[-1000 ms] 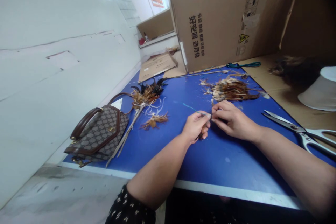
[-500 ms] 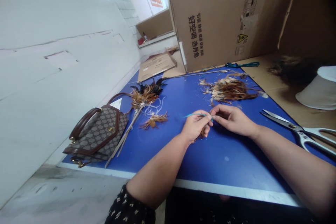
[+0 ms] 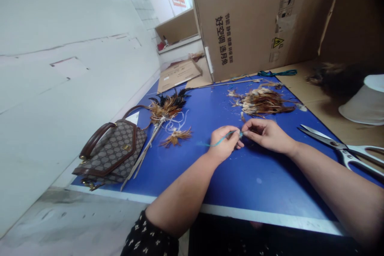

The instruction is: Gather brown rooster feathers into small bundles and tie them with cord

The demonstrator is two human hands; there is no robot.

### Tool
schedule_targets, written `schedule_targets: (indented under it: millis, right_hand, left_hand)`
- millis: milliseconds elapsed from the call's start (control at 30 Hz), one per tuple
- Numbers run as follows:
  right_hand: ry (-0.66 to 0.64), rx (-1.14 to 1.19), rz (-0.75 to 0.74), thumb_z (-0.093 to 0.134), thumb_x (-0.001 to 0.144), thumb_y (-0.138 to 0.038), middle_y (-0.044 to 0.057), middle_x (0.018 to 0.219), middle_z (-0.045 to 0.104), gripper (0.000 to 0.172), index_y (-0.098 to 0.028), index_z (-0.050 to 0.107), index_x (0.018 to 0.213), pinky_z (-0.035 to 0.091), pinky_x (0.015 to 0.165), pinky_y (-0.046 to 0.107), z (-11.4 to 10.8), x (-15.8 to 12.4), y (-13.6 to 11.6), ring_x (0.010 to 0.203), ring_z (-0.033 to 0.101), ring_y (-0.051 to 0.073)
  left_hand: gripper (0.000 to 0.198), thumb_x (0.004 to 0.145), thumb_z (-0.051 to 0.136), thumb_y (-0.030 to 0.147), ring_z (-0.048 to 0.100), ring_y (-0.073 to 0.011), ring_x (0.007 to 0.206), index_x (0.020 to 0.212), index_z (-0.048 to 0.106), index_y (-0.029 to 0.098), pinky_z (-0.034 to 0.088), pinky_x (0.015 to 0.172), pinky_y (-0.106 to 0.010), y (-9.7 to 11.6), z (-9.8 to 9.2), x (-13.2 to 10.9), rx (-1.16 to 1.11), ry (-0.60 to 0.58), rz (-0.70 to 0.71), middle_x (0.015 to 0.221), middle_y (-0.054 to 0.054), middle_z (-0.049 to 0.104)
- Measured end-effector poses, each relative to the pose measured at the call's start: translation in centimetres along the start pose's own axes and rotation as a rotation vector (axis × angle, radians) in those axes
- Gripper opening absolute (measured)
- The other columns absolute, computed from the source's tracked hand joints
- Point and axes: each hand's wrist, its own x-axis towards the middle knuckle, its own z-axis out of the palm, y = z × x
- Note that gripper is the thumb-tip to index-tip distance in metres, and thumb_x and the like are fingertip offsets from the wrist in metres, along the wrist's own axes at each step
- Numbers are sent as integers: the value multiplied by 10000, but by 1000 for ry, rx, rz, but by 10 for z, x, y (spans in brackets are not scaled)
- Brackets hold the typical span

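Nearest me, dark patterned sleeve (image 3: 153, 232) on the left arm, then the pale front edge of the blue table (image 3: 255, 196). Both hands up over the table, tips nearly meeting.

Left hand (image 3: 223, 141): fingers curled in, thumb and forefinger pinched at the tips, hold of teal cord (image 3: 222, 139). Loose end trails back over the hand; a small teal bunch sits at the fingertips. Anything else inside the curl is hidden, can't tell. Right hand (image 3: 264, 136): thumb and forefinger close together, tips right at that bunch; can't tell if they actually grip the cord or only touch it. So the cord is between the two hands, above the table.

Step looks like winding or knotting cord at the fingertips. Next move, my guess: calls for the left pinch to stay firm and the right to draw the turn snug without slipping.

Right of the right hand, well apart: scissors (image 3: 339, 147), blades parted. Left side: handbag (image 3: 120, 150), sticks (image 3: 144, 157) beside it, small feather tuft (image 3: 177, 137) lying apart from the hands. Farther: dark-tipped feather bundle (image 3: 168, 108) with white string (image 3: 181, 122), brown feather pile (image 3: 264, 102) beyond the right hand. Back: coiled teal cord (image 3: 279, 73), big carton (image 3: 249, 28) standing behind.
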Motion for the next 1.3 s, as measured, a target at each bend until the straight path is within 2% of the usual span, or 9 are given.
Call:
schedule_targets:
  millis: [167, 400, 500, 633, 767, 867, 1067, 1200, 1300]
  right_hand:
    - [21, 35, 44, 791, 811, -599, 51, 798, 711, 448, -167, 721, 905, 488, 660, 301, -1, 2, 0, 676, 596, 155]
    - [8, 109, 116, 849, 758, -604, 52, 810, 728, 484, -174, 756, 959, 505, 685, 311, -5, 2, 5, 702, 623, 166]
    - [-34, 115, 108, 849, 768, -590, 61, 860, 752, 474, -176, 787, 991, 516, 728, 320, -9, 2, 5, 747, 640, 175]
    - [-91, 79, 53, 840, 773, -601, 60, 871, 750, 444, -182, 809, 917, 523, 774, 333, -12, 3, 5, 790, 643, 187]
    - [-89, 66, 42, 825, 788, -607, 61, 855, 738, 434, -185, 787, 880, 529, 764, 339, -13, 3, 6, 781, 640, 191]
    - [-88, 3, -20, 811, 822, -574, 75, 921, 736, 385, -194, 783, 873, 534, 818, 357, -15, 4, 7, 845, 657, 209]
    - [-66, -117, -169, 772, 882, -519, 90, 1015, 710, 305, -218, 776, 833, 496, 1004, 408, -17, 7, 1, 1023, 669, 251]
    - [-51, -42, -121, 758, 889, -546, 95, 1086, 709, 330, -220, 738, 843, 508, 998, 407, -19, 5, -1, 1050, 658, 256]
    - [-13, 33, -67, 750, 899, -550, 96, 1155, 705, 336, -217, 713, 871, 512, 997, 392, -22, 4, 1, 1094, 644, 255]
  left_hand:
    - [314, 993, 634, 442, 677, -64, 507, 1022, 755, 154, 562, 478, -171, -7, -3, -2, 175, 49, 284, 873, -13, 638]
    - [320, 1036, 586, 415, 633, -33, 475, 1118, 775, 170, 526, 435, -146, -5, -6, -4, 255, 27, 419, 851, -4, 613]
    - [327, 1032, 597, 423, 607, -23, 456, 1116, 785, 169, 514, 427, -146, -5, -5, -4, 267, 22, 446, 841, -9, 625]
    - [334, 1023, 612, 429, 630, -38, 467, 1125, 790, 166, 516, 429, -153, -5, -4, -4, 241, -13, 428, 839, -21, 642]
    - [343, 1012, 626, 441, 621, -39, 457, 1119, 793, 162, 499, 404, -156, -7, -3, -4, 204, -25, 376, 846, -29, 642]
    - [330, 1013, 626, 431, 585, -27, 445, 1111, 794, 164, 487, 399, -156, -9, -3, -4, 227, -15, 386, 840, -27, 642]
    - [258, 1021, 613, 338, 596, -69, 547, 1087, 798, 170, 550, 551, -206, -11, -4, 0, 360, 10, 476, 751, -14, 645]
    - [249, 1030, 589, 308, 632, -108, 639, 1046, 798, 174, 577, 689, -257, -10, -6, 1, 452, -10, 515, 752, -26, 667]
    - [262, 1036, 573, 318, 646, -124, 679, 1046, 787, 166, 578, 731, -276, -11, -7, 1, 490, -9, 518, 783, -42, 686]
